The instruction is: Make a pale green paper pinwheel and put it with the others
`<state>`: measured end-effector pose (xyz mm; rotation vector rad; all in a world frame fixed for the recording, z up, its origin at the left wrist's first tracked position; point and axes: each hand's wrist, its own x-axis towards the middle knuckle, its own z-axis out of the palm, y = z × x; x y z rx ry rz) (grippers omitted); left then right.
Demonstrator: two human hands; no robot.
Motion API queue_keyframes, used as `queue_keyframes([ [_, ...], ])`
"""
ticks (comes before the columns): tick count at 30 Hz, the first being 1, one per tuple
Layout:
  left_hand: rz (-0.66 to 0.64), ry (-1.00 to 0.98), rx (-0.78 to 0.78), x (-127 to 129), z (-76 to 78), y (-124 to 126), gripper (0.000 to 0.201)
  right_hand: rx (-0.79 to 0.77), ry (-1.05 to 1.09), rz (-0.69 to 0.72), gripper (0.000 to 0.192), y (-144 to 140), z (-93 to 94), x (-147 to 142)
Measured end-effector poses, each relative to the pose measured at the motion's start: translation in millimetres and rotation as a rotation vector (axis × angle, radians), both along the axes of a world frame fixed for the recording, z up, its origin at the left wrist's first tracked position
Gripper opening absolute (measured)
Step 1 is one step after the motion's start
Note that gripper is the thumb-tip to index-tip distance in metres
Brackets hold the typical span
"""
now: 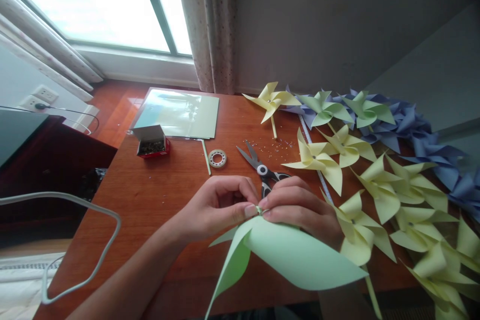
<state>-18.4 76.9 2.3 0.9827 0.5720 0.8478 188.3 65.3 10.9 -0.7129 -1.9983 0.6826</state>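
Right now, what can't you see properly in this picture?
- Centre of the green pinwheel: head view, covered by the left hand and right hand pinching it.
- Scissors handles: behind the right hand.
- Red box contents: too small to tell.
- Yellow pinwheels: cut off by the right and bottom edges.

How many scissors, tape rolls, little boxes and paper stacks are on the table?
Scissors: 1
Tape roll: 1
Box: 1
Paper stack: 1
Total: 4
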Motion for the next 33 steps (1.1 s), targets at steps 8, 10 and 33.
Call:
queue_keyframes([
  [8,0.023,0.009,0.048,0,3.1,1,0.011,0.075,0.030,0.075,0.014,12,8.5,5],
  [10,0.035,0.027,0.076,0,4.3,1,0.011,0.050,-0.008,0.120,0.016,13,8.4,7],
  [33,0.047,0.146,0.191,-3,7.2,1,0.014,-0.041,0.019,0.076,0.012,15,-0.3,4],
])
